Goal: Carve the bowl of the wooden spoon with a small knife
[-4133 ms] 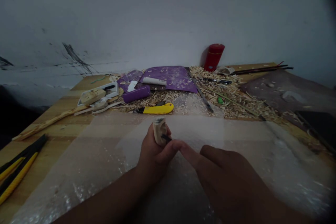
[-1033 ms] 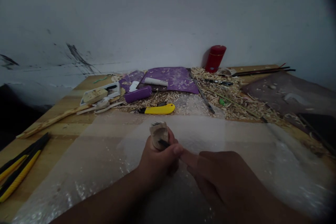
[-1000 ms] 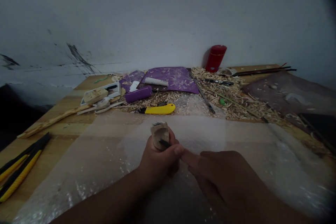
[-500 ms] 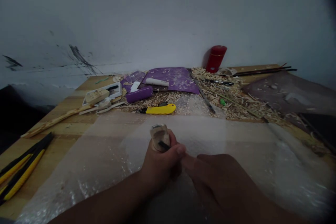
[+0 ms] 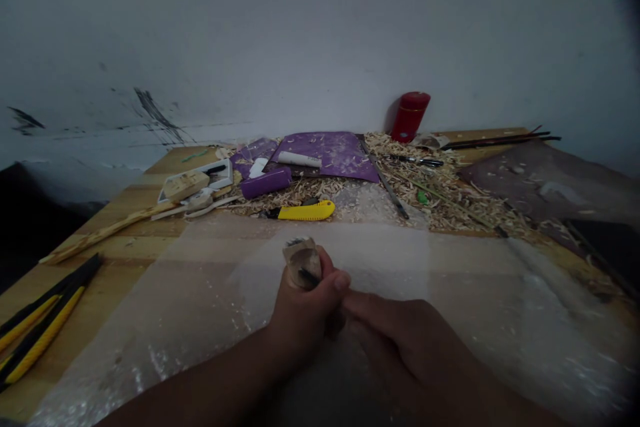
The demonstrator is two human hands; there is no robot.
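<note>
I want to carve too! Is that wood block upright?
Upright: the wood block stands on end in the left hand, top showing.

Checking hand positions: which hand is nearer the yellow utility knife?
Left. The left hand, gripping a small wood block, sits below the yellow utility knife, not touching it; the right hand is farther, lower and to the right.

The left hand (image 5: 300,307) is curled closed, with its thumb (image 5: 340,281) pointing to the right. The right hand (image 5: 405,340) is just beside it, and its bent fingers (image 5: 363,307) touch the left hand. Both forearms (image 5: 200,380) come from the bottom of the view.
</note>
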